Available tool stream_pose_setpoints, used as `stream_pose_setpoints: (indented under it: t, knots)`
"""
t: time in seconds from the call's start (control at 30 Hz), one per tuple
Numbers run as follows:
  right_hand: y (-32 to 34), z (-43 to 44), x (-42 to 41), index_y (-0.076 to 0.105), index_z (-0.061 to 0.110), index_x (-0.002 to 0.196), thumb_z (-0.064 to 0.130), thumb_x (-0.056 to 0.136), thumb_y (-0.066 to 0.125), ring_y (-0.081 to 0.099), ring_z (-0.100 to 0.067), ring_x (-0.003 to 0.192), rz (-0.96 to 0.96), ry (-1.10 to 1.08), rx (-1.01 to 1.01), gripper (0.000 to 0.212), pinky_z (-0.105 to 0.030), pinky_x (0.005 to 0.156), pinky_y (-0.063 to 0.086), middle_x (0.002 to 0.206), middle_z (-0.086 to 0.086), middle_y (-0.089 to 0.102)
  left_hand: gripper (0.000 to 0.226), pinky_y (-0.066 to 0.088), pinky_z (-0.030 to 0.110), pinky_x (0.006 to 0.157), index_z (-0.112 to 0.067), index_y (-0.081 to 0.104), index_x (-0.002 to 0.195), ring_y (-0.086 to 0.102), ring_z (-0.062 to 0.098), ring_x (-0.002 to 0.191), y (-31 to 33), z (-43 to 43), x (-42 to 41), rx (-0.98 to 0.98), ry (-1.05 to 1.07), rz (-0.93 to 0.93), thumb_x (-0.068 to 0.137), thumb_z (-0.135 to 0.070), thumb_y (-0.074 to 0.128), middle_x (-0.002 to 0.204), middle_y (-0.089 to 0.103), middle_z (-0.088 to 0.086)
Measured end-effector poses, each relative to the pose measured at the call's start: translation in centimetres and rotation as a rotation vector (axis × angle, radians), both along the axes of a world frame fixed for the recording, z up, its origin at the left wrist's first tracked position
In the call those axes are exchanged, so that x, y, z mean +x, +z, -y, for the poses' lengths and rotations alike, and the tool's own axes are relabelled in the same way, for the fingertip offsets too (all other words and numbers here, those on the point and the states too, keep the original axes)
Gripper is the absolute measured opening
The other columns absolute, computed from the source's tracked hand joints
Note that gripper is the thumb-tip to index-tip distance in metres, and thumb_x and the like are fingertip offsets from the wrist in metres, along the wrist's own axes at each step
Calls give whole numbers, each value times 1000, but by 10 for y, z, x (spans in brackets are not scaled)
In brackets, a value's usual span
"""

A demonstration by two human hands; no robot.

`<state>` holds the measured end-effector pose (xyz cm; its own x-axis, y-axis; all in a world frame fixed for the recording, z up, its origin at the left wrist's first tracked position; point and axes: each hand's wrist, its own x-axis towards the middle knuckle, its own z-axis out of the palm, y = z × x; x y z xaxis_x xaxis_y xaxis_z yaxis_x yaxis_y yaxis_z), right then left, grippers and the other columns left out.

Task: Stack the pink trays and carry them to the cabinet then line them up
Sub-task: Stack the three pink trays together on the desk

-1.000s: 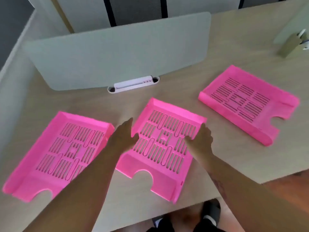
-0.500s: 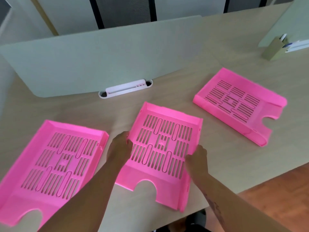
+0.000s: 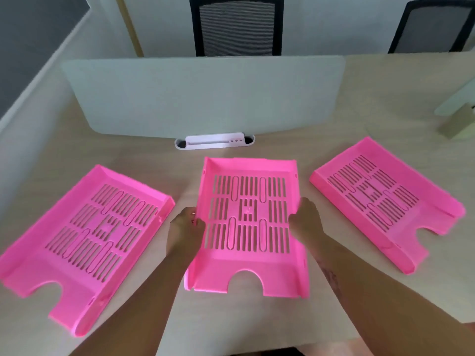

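Observation:
Three pink slotted trays lie side by side on the wooden desk (image 3: 359, 104). The middle tray (image 3: 249, 268) sits straight in front of me, its notched end toward me. My left hand (image 3: 185, 231) grips its left wall and my right hand (image 3: 305, 218) grips its right wall. The left tray (image 3: 84, 235) lies angled at the left with nothing touching it. At the right, the right tray (image 3: 380, 201) lies angled as well, apart from both hands.
A grey divider screen (image 3: 205, 96) stands across the desk behind the trays, with a white cable slot (image 3: 214, 141) at its foot. Two black mesh chairs (image 3: 236, 25) stand beyond it. A tan pen holder (image 3: 457, 123) is at the far right edge.
Both hands have closed on the middle tray's side walls, and that tray has turned from a slant to square in front of me. The view has shifted so the trays look centred.

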<state>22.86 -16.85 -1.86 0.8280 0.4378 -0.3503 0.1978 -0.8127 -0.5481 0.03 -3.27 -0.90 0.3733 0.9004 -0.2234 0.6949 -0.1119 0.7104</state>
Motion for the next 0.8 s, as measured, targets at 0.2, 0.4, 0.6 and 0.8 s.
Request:
stream_pose_setpoints:
  t: [0.2,0.4,0.6,0.8]
  knots:
    - [-15,-5,21,56,8,115,-7,77,45,66,-28,95,-75,117,-4,42,-48,77,61,113,-11,63,28,51,23,52,-8,66,111,58,10,59,-8,18,7,-40,152,3,90,0,50,84,67,1]
    - [-22,3,25,52,1,124,-12,84,41,61,-23,82,-152,157,0,44,-33,56,53,117,-16,61,31,43,17,50,-8,64,118,57,1,65,-21,35,10,-48,222,-40,92,-1,48,98,69,3]
    - [1,3,21,44,5,138,21,90,60,51,-41,116,137,320,-44,53,-49,91,50,131,-20,49,40,59,41,84,-10,58,131,67,23,103,-8,32,2,27,263,-88,93,-25,56,124,67,7]
    - [53,-68,-12,50,1,137,22,93,60,50,-41,122,178,542,192,50,-49,98,45,134,-23,52,33,58,41,83,-12,64,120,69,26,96,41,-8,-42,214,344,-82,91,-26,59,115,72,8]
